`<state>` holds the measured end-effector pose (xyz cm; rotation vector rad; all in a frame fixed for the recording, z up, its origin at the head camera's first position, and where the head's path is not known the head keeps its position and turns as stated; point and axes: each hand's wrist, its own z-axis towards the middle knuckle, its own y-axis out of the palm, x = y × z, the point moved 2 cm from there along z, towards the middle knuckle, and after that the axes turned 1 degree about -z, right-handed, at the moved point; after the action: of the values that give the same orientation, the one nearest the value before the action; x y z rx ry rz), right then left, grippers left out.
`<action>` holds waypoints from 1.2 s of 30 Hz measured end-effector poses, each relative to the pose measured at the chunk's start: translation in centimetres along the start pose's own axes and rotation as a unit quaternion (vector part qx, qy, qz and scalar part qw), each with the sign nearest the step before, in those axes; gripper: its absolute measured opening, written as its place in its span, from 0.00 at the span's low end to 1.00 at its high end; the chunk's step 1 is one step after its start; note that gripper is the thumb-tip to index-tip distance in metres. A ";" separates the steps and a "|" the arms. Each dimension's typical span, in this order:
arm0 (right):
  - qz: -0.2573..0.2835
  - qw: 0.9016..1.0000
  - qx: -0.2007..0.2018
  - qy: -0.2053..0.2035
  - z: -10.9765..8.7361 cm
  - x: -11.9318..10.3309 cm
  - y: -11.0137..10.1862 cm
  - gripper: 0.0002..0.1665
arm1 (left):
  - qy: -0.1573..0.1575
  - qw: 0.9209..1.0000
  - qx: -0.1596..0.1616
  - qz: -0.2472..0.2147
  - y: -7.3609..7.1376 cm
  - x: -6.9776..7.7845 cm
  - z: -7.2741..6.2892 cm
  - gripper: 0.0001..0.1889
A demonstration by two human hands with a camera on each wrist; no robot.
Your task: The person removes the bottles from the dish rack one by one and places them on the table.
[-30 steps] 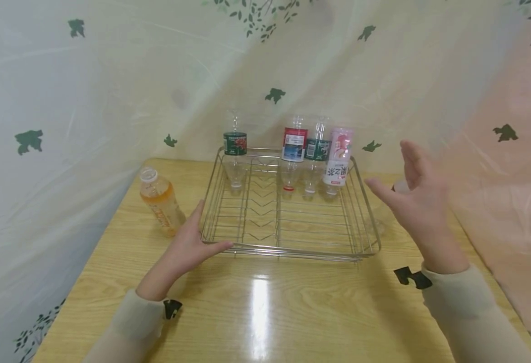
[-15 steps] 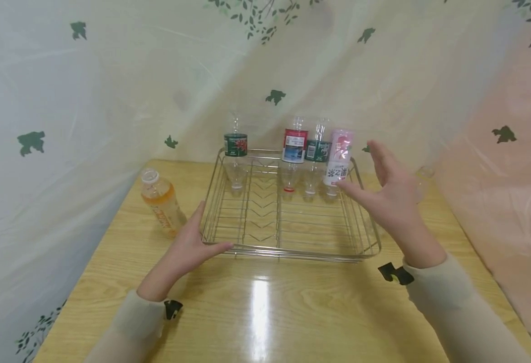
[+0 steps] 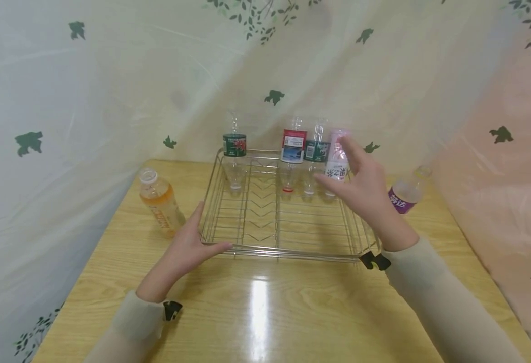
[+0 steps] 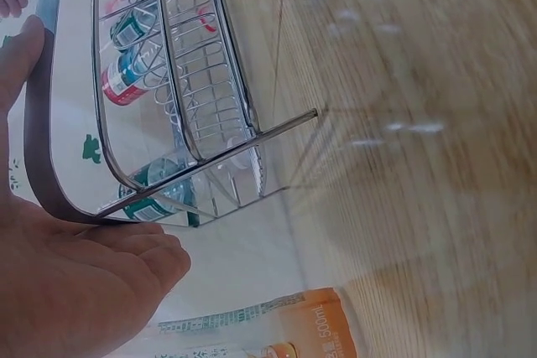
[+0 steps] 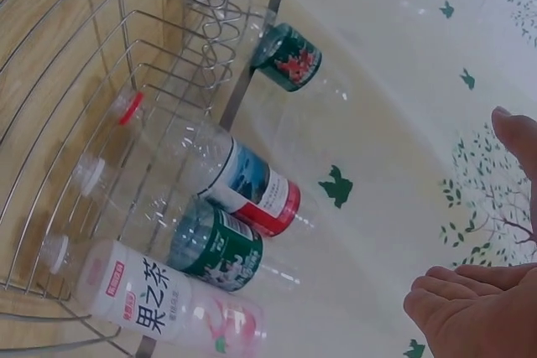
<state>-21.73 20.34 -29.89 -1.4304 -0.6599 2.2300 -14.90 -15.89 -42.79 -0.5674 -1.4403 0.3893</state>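
My left hand (image 3: pixel 188 249) touches the near left corner of a metal wire dish rack (image 3: pixel 283 251), its thumb along the front rim and its fairly straight fingers at the side. Over the rack's right part hovers my right hand (image 3: pixel 365 191), holding nothing, thumb and fingers spread apart. Behind it, partly covered, a pink-and-white-labelled bottle (image 5: pixel 155 299) stands cap down at the rack's back. Alongside are a green-labelled bottle (image 3: pixel 316 151) and a red-and-blue-labelled bottle (image 3: pixel 294 146), both upside down. Another upside-down green-labelled bottle (image 3: pixel 235 145) stands at the back left.
An upright orange-and-clear bottle (image 3: pixel 161 204) stands on the wooden table (image 3: pixel 192 317), left of the rack. To the right, a purple-labelled bottle (image 3: pixel 403 195) is partly hidden behind my right wrist. A leaf-patterned sheet (image 3: pixel 156 75) hangs behind the table.
My right hand has moved left, from beyond the rack's right side to over it. The purple-labelled bottle has come into sight behind it. My left hand stays at the corner.
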 end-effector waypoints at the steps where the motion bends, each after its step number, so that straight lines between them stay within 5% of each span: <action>1: -0.002 1.000 0.000 0.001 0.2 0.1 0.2 0.61 | 0.001 1.000 0.000 -0.002 0.0 0.0 0.0 0.69; 36: -0.033 0.996 -0.073 0.035 3.8 -1.1 6.5 0.62 | -0.006 1.000 0.000 0.016 0.1 -0.1 -0.1 0.72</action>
<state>-25.36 13.80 -31.54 -1.5251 -0.8482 2.1091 -14.83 -15.88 -42.88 -0.5892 -1.4444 0.4198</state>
